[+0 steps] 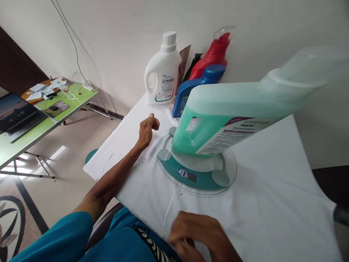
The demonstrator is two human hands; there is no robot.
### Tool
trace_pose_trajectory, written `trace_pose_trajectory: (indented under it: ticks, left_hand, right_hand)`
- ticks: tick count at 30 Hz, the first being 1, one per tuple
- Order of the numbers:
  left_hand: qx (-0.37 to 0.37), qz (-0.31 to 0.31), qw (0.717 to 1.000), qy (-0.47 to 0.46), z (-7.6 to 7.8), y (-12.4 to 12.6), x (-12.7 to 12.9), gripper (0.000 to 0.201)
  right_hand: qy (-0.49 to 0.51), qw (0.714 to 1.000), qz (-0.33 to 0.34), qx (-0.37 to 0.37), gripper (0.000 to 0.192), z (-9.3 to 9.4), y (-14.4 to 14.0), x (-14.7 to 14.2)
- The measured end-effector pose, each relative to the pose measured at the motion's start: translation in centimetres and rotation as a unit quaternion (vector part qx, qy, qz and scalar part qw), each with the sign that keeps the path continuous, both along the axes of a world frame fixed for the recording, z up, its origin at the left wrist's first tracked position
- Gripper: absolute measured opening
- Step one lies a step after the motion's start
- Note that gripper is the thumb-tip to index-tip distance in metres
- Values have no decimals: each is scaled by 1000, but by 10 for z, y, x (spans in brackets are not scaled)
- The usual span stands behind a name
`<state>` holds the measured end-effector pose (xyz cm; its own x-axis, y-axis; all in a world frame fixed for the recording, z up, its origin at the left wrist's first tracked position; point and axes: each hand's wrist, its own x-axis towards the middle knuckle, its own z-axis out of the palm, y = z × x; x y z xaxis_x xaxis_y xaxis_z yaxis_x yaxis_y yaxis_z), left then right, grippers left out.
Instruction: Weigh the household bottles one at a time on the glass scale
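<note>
A large translucent bottle of green liquid [209, 133], with a handle opening and a printed label, stands on a round glass scale [199, 183]. Lit digits show on the scale's dark display [187, 175]. My left hand [148, 129] rests on the white cloth just left of the scale, its fingers curled in and thumb on top, apart from the bottle. Close to my body, at the near edge of the table, is my right hand [197, 233]. It is smeared by motion with bent fingers, and the inside of its grip is hidden.
Against the wall stand a white detergent bottle [163, 72], a blue bottle [197, 85] and a red bottle [211, 56], with a dark pump bottle [193, 65] partly hidden. A green table [51, 123] on the left holds a laptop [20, 116], a mouse [53, 108] and papers.
</note>
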<state>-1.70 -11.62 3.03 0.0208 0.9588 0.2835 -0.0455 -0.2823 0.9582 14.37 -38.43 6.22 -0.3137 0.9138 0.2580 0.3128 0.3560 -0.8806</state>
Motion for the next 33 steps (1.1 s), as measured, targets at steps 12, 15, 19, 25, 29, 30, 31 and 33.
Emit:
trace_pose_trajectory:
  ticks: [12, 15, 19, 25, 29, 30, 31, 33]
  left_hand:
    - [51, -17, 998, -30, 32, 0, 37, 66]
    - [55, -26, 997, -43, 46, 1, 44, 67]
    - [59, -20, 995, -81, 62, 3, 53, 67]
    - [64, -37, 993, -93, 68, 2, 56, 66]
    - [60, -37, 993, -96, 65, 1, 57, 65]
    - [58, -37, 993, -94, 64, 1, 58, 65]
    - [58, -38, 993, -91, 64, 1, 58, 65]
    - [58, -42, 994, -85, 63, 1, 58, 64]
  right_hand:
    - [-206, 940, -4, 272, 38, -92, 54, -41]
    - [-245, 932, -9, 269, 34, -92, 51, -43]
    - [-276, 920, -9, 280, 27, -90, 45, -41]
    - [-283, 911, -18, 299, 25, -90, 43, -40]
    - [-280, 913, -16, 298, 25, -89, 42, -38]
    - [-279, 913, -17, 296, 24, -89, 41, -37]
    - [-281, 914, -18, 293, 22, -88, 39, -36]
    - [-292, 912, -20, 287, 14, -87, 32, -31]
